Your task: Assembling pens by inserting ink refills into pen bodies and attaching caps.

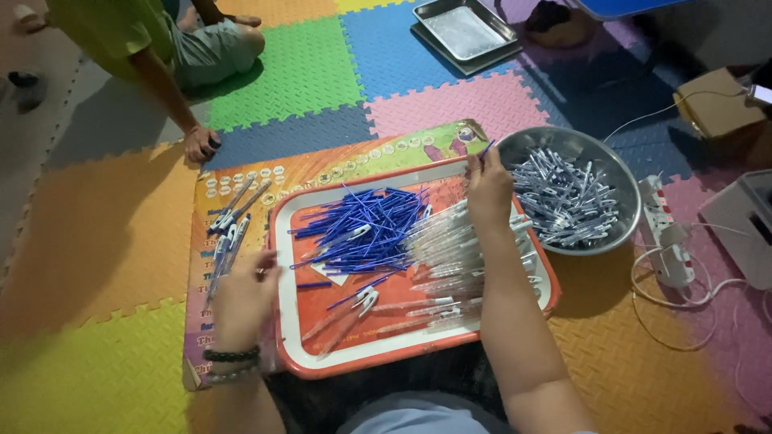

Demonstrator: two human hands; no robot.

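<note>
Right hand raised over the far rim of the orange tray, fingertips pinched on a thin blue refill just beside the metal bowl of clear caps. Left hand at the tray's left edge, fingers curled loosely; whether it grips anything cannot be told. Tray crowded: blue refill pile centre, clear pen barrels right, bare strip along the near rim. Finished pens lie on a printed chart, yellow-orange with rows of small round pictures. Another person's hand rests on the foam mat beyond. Brown cardboard box far right, white power strip beside the bowl
</note>
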